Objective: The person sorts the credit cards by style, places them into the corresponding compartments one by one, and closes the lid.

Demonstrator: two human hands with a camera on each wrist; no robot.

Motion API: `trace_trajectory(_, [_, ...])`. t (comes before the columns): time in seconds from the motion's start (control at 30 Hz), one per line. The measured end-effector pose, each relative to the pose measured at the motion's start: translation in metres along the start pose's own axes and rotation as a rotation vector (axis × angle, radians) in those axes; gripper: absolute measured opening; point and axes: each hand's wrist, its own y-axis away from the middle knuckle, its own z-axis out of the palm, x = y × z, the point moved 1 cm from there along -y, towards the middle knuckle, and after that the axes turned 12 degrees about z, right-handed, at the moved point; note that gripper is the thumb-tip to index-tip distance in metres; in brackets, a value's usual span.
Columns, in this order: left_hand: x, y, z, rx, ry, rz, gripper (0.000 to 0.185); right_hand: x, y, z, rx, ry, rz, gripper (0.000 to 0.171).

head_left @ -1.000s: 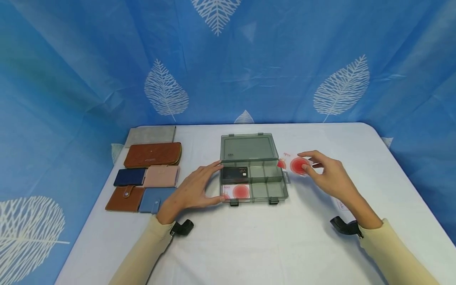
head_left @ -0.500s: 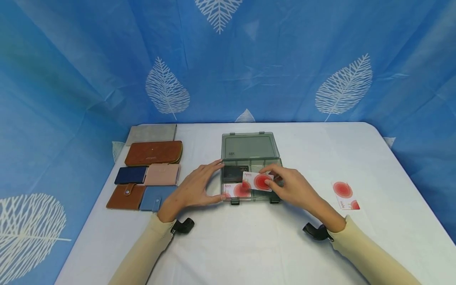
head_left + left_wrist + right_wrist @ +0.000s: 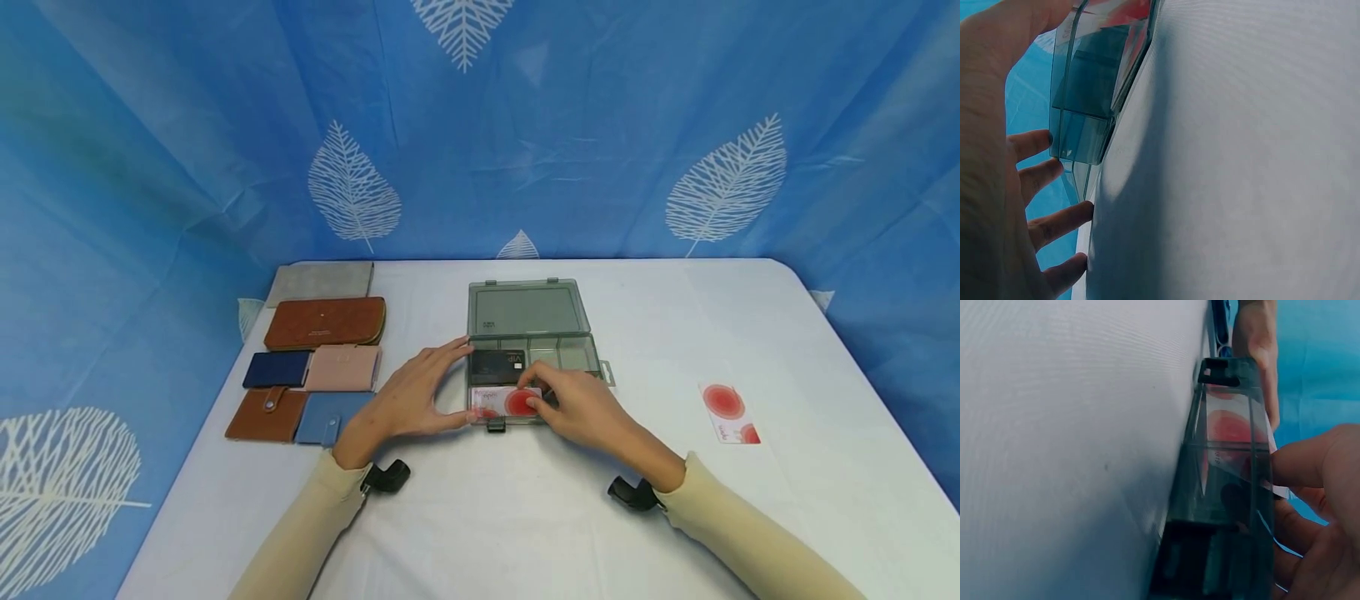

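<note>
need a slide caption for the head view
Right hand lowers a red-dot card into the open organizer box, braced by the left hand.

The storage box (image 3: 536,367) is a translucent grey-green plastic case with internal dividers, standing open near the middle of the counter (image 3: 525,517); its lid lies flat behind the base. A white card with a red circle (image 3: 513,402) sits at the near-left compartment, held at its right edge by the right hand (image 3: 581,408). A black card (image 3: 497,365) lies flat in the compartment behind it. The left hand (image 3: 408,400) rests against the left wall of the box.
</note>
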Motion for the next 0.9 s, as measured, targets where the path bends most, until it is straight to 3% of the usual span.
trace_trajectory(0.43, [0.0003, -0.0006, 0.0011, 0.001, -0.004, 0.001, 0.103, -0.0022, -0.0008, 0.0078, 0.11, 0.099, -0.054, 0.018])
trace_trajectory(0.9, [0.0011, 0.0004, -0.0001, 0.009, -0.023, 0.005, 0.103, 0.0004, 0.0033, 0.0067, 0.111, 0.107, -0.051, 0.019])
